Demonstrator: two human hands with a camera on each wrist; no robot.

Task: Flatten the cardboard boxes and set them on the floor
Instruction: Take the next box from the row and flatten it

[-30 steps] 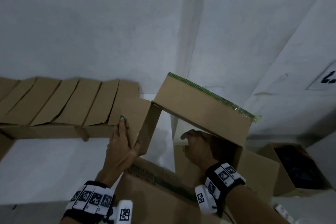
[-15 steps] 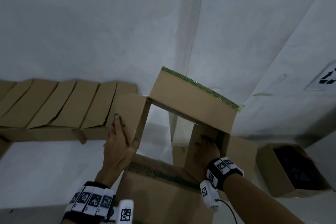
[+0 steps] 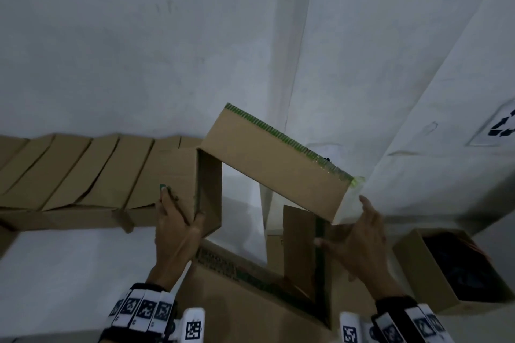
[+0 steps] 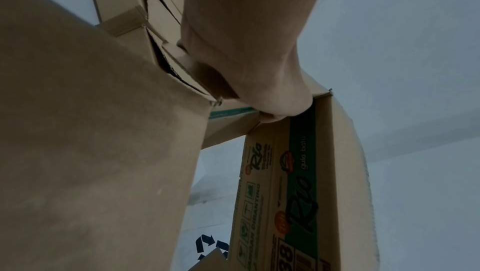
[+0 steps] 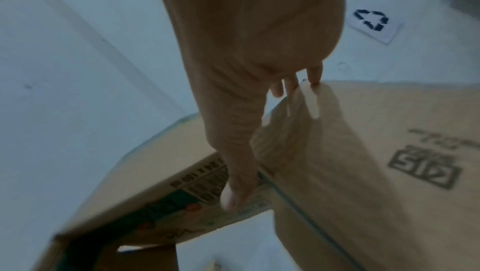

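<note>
I hold a brown cardboard box (image 3: 273, 164) with green tape, open at both ends, in front of me. My left hand (image 3: 178, 220) grips its left wall, fingers on the outer flap and thumb inside the edge. The left wrist view shows the printed green inner panel of the box (image 4: 298, 203) below the left hand (image 4: 246, 49). My right hand (image 3: 359, 237) lies against the box's right corner with fingers spread and straight. In the right wrist view its thumb (image 5: 233, 197) presses on the printed panel and the fingertips (image 5: 313, 78) touch the plain panel's edge.
Several flattened boxes (image 3: 83, 175) lean in a row along the white wall at left. An open box with dark contents (image 3: 446, 267) stands at right. A sheet with a recycling symbol (image 3: 501, 131) is stuck at the far right.
My right hand has come out from the box's inner right flap and now lies on the outer right corner. The box has swung, its far panel slanting down to the right. Left hand holds as before.
</note>
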